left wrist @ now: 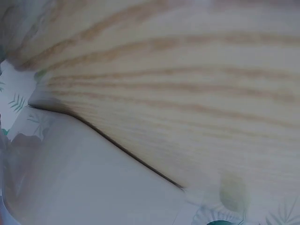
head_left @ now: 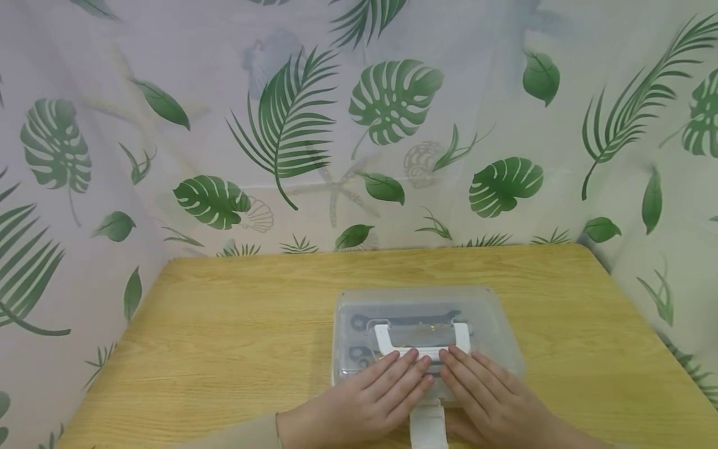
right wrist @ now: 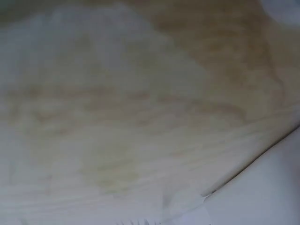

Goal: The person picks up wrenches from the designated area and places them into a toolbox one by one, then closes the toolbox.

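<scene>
A clear plastic case (head_left: 496,321) lies on the table in the head view, its lid down. Its white handle (head_left: 429,353) lies folded against the lid, and a white latch flap (head_left: 428,427) sticks out from the front toward the person. Through the lid a dark wrench (head_left: 415,321) shows, with more tools below it. My left hand (head_left: 367,399) rests on the front left of the lid, straight fingertips at the handle's bar. Mirroring it, my right hand (head_left: 496,399) lies on the front right with its fingers straight. Neither wrist view shows the hands' work.
The wood-grain table (head_left: 241,330) reaches back to a leaf-printed curtain (head_left: 314,143), which also hangs along both sides. In the left wrist view the table surface (left wrist: 187,112) and its dark edge fill most of the picture. The right wrist view shows blurred tabletop (right wrist: 140,140).
</scene>
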Motion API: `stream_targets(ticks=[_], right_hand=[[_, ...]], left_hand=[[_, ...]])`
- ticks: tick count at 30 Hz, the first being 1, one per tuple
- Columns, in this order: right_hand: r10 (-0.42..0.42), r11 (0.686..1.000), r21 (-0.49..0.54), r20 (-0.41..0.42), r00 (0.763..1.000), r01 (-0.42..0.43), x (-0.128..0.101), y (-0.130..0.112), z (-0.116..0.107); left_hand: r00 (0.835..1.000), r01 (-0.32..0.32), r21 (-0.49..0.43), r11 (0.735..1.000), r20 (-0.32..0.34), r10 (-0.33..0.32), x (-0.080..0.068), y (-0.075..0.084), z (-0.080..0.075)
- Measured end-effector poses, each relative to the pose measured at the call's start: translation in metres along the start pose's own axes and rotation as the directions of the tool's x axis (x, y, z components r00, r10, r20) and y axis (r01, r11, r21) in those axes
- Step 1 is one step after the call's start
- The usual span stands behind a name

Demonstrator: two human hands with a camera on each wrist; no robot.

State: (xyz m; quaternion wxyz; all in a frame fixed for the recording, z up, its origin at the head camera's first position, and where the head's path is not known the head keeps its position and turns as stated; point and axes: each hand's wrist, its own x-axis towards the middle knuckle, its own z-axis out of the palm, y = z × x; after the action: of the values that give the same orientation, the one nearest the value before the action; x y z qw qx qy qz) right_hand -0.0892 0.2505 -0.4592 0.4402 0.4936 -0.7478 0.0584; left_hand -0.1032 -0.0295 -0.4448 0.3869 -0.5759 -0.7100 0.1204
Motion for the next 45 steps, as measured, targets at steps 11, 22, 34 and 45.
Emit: stream_targets(ticks=[11, 22, 34, 45], right_hand=[[-0.001, 0.999, 0.049, -0.032, 0.999, 0.002, 0.006, 0.002, -0.003], [-0.029, 0.999, 0.034, -0.101, 0.994, 0.032, 0.015, 0.007, -0.006], [-0.060, 0.996, 0.057, -0.102, 0.993, 0.066, 0.023, 0.011, -0.011], [-0.094, 0.989, 0.102, -0.093, 0.991, 0.103, 0.032, 0.019, -0.017]], left_hand=[[1.000, 0.006, -0.023, 1.000, -0.017, -0.006, 0.002, -0.001, 0.000], [0.999, -0.025, -0.035, 0.999, -0.047, 0.023, 0.006, -0.011, -0.009], [0.979, -0.135, 0.027, 0.990, -0.150, 0.138, 0.016, -0.031, -0.007], [0.976, -0.167, 0.018, 0.986, -0.140, 0.168, 0.018, -0.035, -0.010]])
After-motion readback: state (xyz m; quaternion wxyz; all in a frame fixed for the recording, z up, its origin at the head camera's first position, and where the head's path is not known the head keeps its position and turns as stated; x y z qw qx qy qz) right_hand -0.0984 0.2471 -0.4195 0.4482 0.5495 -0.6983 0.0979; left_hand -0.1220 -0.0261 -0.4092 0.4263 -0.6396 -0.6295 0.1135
